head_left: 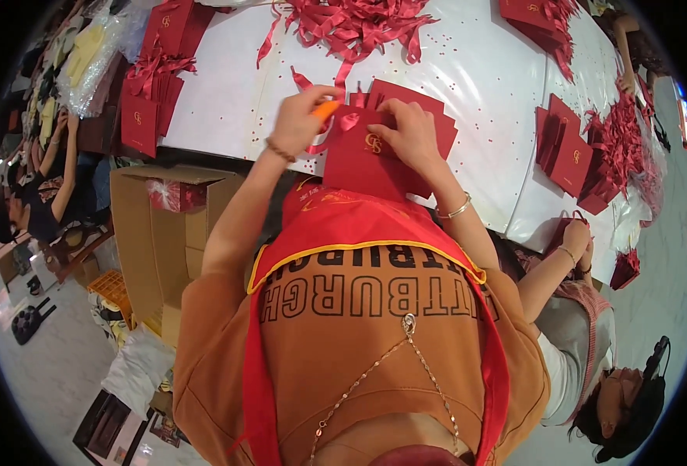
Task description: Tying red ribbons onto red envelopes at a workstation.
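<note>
"Left hand [303, 123]?"
"Fingers closed round an orange thing [325, 109], beside the pink ribbon [349, 122]."
"Right hand [412, 136]?"
"Fingertips bent onto the red bag [359, 165]; can't tell if pinching."
"Bag's where?"
"White table [219, 101], near edge, by the red apron [343, 221]."

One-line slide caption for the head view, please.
Left grip and right grip at a red bag, ribbons heaped beyond on the white table.

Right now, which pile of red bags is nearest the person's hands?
The middle pile, at the near edge of the table, beyond the red apron: the right hand touches it, while the other piles lie off left and right.
</note>
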A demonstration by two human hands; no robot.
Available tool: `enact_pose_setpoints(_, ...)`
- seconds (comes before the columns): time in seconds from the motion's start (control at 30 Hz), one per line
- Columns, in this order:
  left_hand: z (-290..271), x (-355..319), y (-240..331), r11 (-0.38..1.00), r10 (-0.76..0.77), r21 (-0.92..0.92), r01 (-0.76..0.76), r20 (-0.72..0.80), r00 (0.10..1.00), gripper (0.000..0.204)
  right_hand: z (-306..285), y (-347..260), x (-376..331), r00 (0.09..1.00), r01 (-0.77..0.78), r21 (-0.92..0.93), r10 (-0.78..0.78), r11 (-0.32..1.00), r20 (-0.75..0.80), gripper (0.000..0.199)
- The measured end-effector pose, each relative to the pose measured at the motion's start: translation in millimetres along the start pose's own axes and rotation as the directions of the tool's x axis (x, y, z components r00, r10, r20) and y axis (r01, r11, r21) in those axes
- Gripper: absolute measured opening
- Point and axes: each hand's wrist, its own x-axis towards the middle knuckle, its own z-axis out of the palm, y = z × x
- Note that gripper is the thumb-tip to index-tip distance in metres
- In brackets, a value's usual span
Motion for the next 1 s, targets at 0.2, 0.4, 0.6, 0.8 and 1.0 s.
enact_pose_setpoints(0.2, 26, 21, -12, 0.830, 0.295, 0.423, -0.363, 0.218, 0.930, 0.022, -14, -5, -5, 0.970, 0.211, -0.271, -0.236, 0.939, -0.063, 0.033)
enact_pose_setpoints(0.4, 35, 16, -5, 0.815, 0.365, 0.420, -0.399, 0.161, 0.917, 0.018, -44, 1, -19, 0.996, -0.045, -0.078, 0.051, 0.996, 0.076, 0.034)
enact_pose_setpoints(0.6, 48, 2, 1, 0.680, 0.616, 0.479, -0.555, 0.037, 0.787, 0.014, -44, 7, -20, 0.981, -0.176, 0.133, 0.163, 0.975, 0.102, 0.029)
enact_pose_setpoints(0.8, 72, -3, -10, 0.566, 0.655, 0.515, -0.643, 0.193, 0.731, 0.017, -25, 21, -23, 0.988, -0.156, 0.307, 0.146, 0.939, 0.057, 0.028)
enact_pose_setpoints(1.0, 75, -5, -13, 0.977, 0.211, 0.028, -0.212, 0.029, 0.977, 0.020, -21, 22, -26, 0.919, -0.387, 0.550, 0.261, 0.740, 0.296, 0.025)
